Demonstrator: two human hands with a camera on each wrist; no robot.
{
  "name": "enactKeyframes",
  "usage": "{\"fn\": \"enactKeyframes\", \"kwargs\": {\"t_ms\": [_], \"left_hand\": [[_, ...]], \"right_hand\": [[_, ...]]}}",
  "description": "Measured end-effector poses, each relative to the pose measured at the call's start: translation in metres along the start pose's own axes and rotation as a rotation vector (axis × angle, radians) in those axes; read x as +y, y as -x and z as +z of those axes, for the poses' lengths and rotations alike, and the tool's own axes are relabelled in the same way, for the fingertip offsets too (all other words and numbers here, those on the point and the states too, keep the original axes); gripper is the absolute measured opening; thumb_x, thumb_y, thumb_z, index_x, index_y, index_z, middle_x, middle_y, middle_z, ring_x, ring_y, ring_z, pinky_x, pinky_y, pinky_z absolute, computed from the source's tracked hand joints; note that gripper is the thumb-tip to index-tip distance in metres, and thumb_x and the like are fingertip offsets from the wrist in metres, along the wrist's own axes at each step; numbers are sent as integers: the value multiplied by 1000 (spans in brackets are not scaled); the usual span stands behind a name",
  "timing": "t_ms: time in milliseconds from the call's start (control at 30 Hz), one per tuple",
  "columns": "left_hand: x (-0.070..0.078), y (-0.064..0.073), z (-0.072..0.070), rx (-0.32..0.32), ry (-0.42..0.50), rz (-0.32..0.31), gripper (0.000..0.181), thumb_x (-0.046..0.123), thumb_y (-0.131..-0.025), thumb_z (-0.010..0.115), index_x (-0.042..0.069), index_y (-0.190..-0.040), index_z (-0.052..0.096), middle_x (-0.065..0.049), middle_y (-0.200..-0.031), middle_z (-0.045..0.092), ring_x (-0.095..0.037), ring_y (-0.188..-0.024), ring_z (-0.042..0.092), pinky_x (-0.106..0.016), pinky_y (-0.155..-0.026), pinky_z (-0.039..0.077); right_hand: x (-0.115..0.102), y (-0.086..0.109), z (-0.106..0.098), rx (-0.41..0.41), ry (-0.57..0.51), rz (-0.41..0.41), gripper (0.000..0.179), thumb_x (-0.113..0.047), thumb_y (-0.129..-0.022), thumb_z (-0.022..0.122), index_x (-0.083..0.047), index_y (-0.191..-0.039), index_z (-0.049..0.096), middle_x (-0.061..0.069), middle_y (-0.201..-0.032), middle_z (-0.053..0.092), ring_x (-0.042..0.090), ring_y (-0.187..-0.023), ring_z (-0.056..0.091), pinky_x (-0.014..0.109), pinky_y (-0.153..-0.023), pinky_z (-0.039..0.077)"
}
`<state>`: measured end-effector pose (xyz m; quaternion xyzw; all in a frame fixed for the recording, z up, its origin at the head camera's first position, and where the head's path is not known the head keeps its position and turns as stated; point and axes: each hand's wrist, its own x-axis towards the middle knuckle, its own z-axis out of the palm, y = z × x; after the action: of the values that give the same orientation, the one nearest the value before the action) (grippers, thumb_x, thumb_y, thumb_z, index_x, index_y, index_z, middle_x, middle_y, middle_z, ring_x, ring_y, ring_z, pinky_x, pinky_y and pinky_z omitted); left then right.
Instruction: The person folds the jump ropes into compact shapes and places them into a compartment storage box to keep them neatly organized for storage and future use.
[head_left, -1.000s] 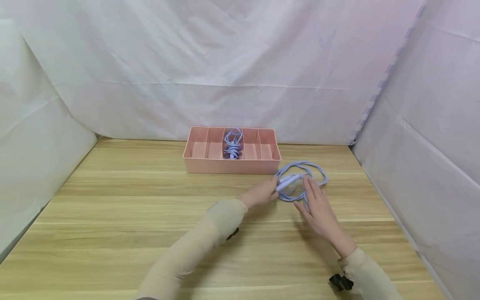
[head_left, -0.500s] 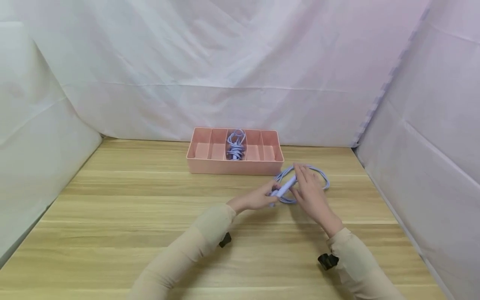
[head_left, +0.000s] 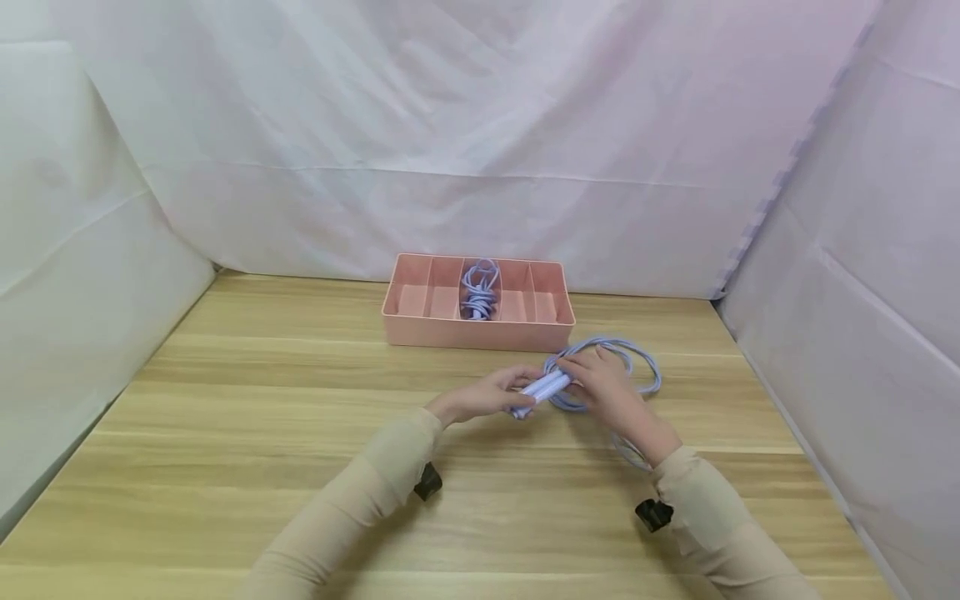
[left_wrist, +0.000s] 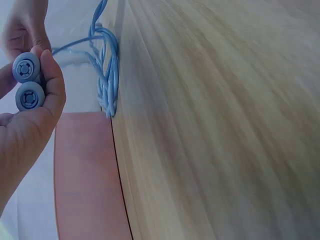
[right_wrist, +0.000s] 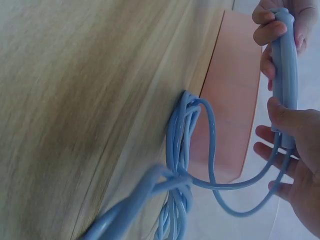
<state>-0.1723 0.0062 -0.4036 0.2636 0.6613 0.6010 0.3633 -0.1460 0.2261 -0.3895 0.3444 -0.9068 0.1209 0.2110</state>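
Observation:
Two pale blue skipping rope handles [head_left: 546,387] lie side by side, held between my hands over the wooden table. My left hand [head_left: 486,396] grips them near their capped ends; both round end caps [left_wrist: 27,67] face the left wrist camera. With its thumb across the handles, my right hand [head_left: 613,402] holds the end where the cords come out, its fingers behind them in the right wrist view. From there the cords [right_wrist: 227,186] loop down to the coiled rope [right_wrist: 175,135], which lies on the table beyond the right hand.
Behind the hands stands a pink divided box [head_left: 480,336] with several compartments. A bundled blue skipping rope [head_left: 480,292] sits in its middle compartment. White cloth [head_left: 480,108] hangs at the back and along both sides of the table.
The handles have come together side by side and moved left, toward me. My right hand has shifted from touching the coil to holding the handles' cord end.

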Motion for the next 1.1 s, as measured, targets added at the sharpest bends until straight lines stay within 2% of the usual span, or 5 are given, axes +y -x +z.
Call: {"fn": "enactKeyframes", "kwargs": {"t_ms": [200,433,567,800,1100], "left_hand": [[-3,7,-5,-30,18,-6,51,3,-92,48,-6,-137,27,-20,-123,50,-35,-103,54,-24,-75,51],[-13,14,-13,5,113,5,43,3,-93,46,-8,-133,36,-22,-120,54,-21,-95,60,-30,-83,50],[-19,19,-17,27,156,-31,36,2,-93,46,-11,-126,43,-21,-113,58,-15,-91,60,-35,-90,47],[-22,27,-19,-15,184,-143,33,0,-94,43,-15,-123,44,-26,-111,58,-21,-95,60,-36,-90,47],[-25,33,-18,-31,270,-130,34,2,-95,40,-16,-124,42,-31,-116,53,-32,-106,56,-35,-91,46]], "right_hand": [[-6,-5,2,2,8,-54,31,-1,-67,75,-4,-98,68,7,-94,68,25,-86,60,37,-75,49],[-10,-6,3,44,17,-89,31,4,-65,76,-4,-94,68,4,-89,67,24,-81,61,35,-70,50],[-10,-5,7,75,25,-123,34,7,-60,77,-3,-92,68,5,-87,67,25,-79,60,34,-68,51],[-13,-5,13,68,53,-147,37,7,-59,77,-3,-93,68,8,-89,67,26,-83,62,36,-73,52],[-21,-9,20,80,65,-171,41,6,-58,78,-1,-97,67,11,-91,67,28,-84,63,39,-77,52]]}}
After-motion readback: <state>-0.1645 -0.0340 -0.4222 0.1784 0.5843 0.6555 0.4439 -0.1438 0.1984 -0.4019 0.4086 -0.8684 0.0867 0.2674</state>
